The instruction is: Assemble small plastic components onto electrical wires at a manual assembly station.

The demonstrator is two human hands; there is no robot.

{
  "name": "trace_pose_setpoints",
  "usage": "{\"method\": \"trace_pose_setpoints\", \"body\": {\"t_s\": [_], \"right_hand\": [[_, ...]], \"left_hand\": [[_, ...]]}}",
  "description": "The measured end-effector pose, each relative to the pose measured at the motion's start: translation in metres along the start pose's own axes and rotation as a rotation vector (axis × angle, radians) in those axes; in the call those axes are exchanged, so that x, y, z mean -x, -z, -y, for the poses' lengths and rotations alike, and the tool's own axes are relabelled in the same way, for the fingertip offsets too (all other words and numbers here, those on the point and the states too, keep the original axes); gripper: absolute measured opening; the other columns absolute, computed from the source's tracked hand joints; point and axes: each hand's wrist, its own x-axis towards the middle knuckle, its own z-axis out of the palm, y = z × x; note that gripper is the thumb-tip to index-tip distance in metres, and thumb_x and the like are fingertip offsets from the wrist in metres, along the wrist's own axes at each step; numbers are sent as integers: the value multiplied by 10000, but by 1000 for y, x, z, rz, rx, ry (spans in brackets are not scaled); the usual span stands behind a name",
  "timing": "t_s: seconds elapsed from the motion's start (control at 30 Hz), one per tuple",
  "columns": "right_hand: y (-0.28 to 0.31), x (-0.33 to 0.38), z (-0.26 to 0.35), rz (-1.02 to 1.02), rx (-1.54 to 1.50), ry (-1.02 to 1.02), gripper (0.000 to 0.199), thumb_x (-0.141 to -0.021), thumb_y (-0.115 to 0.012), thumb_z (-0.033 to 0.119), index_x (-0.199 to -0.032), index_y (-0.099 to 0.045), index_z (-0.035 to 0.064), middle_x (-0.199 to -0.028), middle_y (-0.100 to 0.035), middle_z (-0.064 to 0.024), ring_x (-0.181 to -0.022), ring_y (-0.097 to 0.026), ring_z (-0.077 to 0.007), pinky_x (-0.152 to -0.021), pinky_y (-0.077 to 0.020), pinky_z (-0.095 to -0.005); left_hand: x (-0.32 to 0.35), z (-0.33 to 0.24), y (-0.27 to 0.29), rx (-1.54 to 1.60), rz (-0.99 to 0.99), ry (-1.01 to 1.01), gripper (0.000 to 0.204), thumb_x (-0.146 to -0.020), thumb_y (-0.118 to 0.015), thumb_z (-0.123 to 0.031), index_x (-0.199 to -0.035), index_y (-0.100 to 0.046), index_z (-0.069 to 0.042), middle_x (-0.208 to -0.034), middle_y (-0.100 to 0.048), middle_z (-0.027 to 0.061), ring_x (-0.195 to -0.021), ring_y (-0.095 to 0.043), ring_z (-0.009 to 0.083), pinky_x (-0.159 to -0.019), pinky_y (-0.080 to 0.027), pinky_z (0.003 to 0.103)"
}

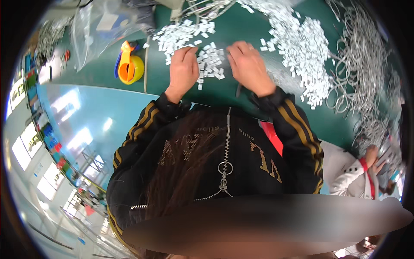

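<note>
Both of my hands are over the green table, with a small pile of white rectangular pieces (211, 62) between them. My left hand (184, 69) is at the left edge of this pile, its fingers curled together and the tips hidden from me. On the other side, my right hand (250, 68) has its fingers bent and drawn together, pointing toward the pile. Whatever either hand pinches is too small or hidden to make out. A second cluster of the same white pieces (179, 32) lies just beyond my left hand.
A larger spread of white pieces (297, 52) lies to the right, beside heaped grey cables (360, 56). At left are a yellow-and-orange tape dispenser (130, 69) and a clear plastic bag (97, 32). Another person's hand (370, 156) is at the cables, lower right.
</note>
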Motion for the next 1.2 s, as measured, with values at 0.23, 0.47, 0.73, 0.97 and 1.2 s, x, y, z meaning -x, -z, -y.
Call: {"method": "trace_pose_setpoints", "body": {"t_s": [0.23,0.47,0.73,0.97,1.2], "right_hand": [[-74,-73,-3,33,388,42,194,-812,-608,117,-996,-624,57,-973,-566,-125,-887,-573,-329,-730,-481,-444],[-75,-78,-14,69,312,88,144,-785,-572,97,-911,-616,42,-903,-575,-150,-830,-588,-354,-682,-495,-452],[-75,-91,-36,-66,205,-231,184,-849,-568,140,-1002,-662,103,-934,-611,-148,-823,-615,-362,-707,-514,-441],[-76,-85,-35,-70,17,-123,206,-830,-602,126,-1019,-677,160,-923,-602,-104,-807,-612,-328,-695,-512,-424],[-81,-83,-38,-36,108,123,215,-772,-659,143,-983,-682,175,-835,-523,-57,-760,-560,-274,-648,-492,-409]], "left_hand": [[19,72,24,-135,-207,232,294,-758,-577,31,-1046,-619,-10,-1038,-586,151,-937,-549,334,-804,-453,400],[0,92,12,-199,-286,254,325,-756,-579,19,-1078,-606,-15,-1045,-576,156,-953,-531,353,-827,-442,422],[-56,51,-23,-109,-224,-17,145,-728,-609,-46,-872,-629,-57,-913,-547,111,-881,-518,305,-729,-414,406],[-62,52,-46,-155,-34,57,128,-706,-618,-50,-833,-627,-64,-878,-534,90,-871,-517,290,-727,-406,392],[-59,60,-35,-67,-113,14,181,-721,-615,-19,-898,-643,-46,-924,-558,104,-904,-523,306,-752,-420,399]]}}
